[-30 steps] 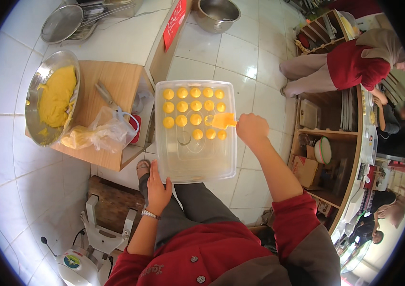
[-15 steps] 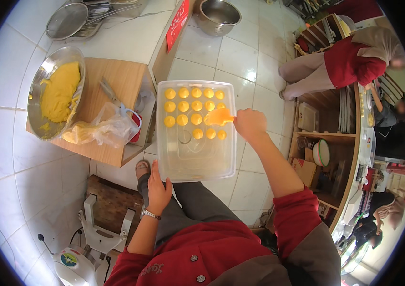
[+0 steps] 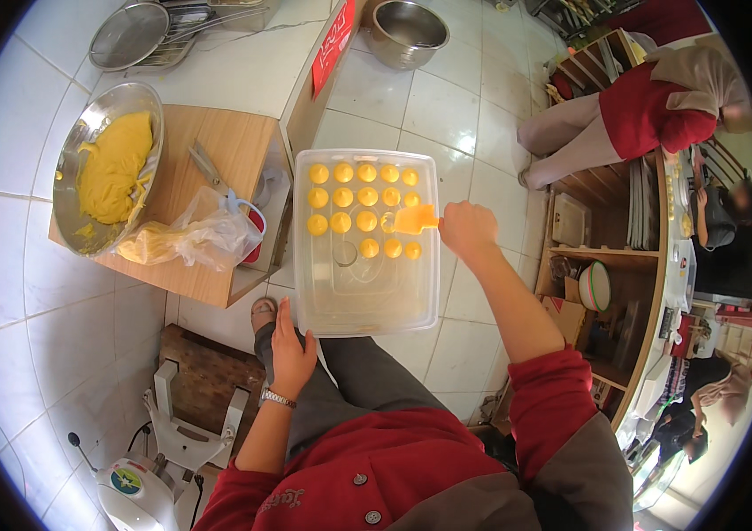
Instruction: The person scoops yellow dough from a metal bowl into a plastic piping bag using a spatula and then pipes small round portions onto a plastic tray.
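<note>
Yellow mounds (image 3: 366, 197) stand in rows across the far part of a clear plastic tray (image 3: 376, 296), to the right of the counter (image 3: 203, 131). The right hand (image 3: 467, 230) is closed round an orange scraper (image 3: 415, 219), its blade among the mounds at right; the left hand (image 3: 292, 356), fingers extended, lies at the tray's near left corner. I judge the step to be scraping up one mound; the next move calls for a low blade, clear of its neighbours.
</note>
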The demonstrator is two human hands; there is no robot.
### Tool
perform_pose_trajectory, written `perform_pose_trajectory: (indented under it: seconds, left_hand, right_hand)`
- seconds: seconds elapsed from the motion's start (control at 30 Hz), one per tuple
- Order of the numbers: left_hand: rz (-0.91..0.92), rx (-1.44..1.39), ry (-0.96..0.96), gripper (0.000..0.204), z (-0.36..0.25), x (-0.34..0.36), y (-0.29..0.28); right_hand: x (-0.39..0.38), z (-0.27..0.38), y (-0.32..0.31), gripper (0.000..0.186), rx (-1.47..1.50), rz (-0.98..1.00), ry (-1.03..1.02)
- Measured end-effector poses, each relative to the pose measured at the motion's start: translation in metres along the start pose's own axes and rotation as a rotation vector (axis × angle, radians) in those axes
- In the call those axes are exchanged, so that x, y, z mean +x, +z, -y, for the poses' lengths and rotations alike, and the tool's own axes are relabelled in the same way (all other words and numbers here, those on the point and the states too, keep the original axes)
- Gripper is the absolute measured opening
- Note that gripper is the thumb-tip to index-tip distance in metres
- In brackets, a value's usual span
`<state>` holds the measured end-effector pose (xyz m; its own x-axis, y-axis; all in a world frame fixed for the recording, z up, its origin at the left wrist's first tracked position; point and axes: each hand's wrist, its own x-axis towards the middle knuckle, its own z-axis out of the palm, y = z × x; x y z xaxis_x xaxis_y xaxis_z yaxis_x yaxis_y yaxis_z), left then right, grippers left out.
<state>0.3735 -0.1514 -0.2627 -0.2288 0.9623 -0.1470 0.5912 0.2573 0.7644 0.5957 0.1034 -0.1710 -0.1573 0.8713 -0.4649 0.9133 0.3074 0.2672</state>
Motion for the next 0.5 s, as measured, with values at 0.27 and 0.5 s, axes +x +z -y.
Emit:
perform_pose_trajectory:
  seconds: [0.27, 0.5]
  left_hand:
    - [0.012, 0.002, -0.012, 0.067, 0.0010, -0.0012, 0.0007]
    - [-0.004, 0.004, -0.013, 0.067, 0.0009, 0.0009, -0.0011]
  right_hand:
    - [0.0069, 0.0041, -0.0085, 0.016, 0.046, -0.029, -0.027]
    - [0.0087, 0.0019, -0.0063, 0.016, -0.063, 0.022, -0.075]
